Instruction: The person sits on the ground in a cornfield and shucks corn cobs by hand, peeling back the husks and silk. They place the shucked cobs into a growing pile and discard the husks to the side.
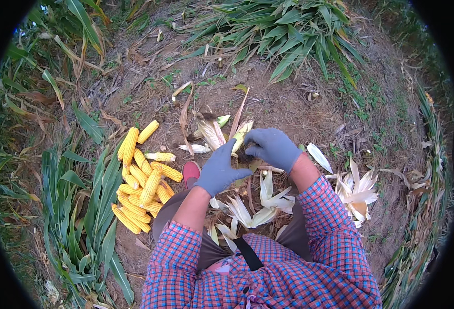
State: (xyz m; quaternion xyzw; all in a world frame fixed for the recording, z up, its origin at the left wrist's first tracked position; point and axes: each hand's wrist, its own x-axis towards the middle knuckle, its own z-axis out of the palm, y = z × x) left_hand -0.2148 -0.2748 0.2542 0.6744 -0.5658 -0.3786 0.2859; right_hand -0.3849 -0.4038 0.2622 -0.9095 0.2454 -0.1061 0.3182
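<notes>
My left hand (221, 170), in a grey glove, is open with thumb and fingers spread; I see nothing held in it. My right hand (274, 147), gloved alike, curls its fingers next to dark corn silk (244, 157); whether it grips the silk cannot be told. An ear of corn in pale green husk (243, 132) lies just beyond the gap between both hands, partly hidden by them. Close by on the ground is another ear in dry husk (210, 131). Peeled husks (246, 213) lie between my legs.
Husked yellow corn ears (149, 185) are heaped at my left, beside cut green stalks (91, 208). More stripped husks (356, 193) lie at my right. Ahead, a pile of leafy corn stalks (289, 31) rests on bare soil (285, 100), where a short cut stub (220, 62) sticks up.
</notes>
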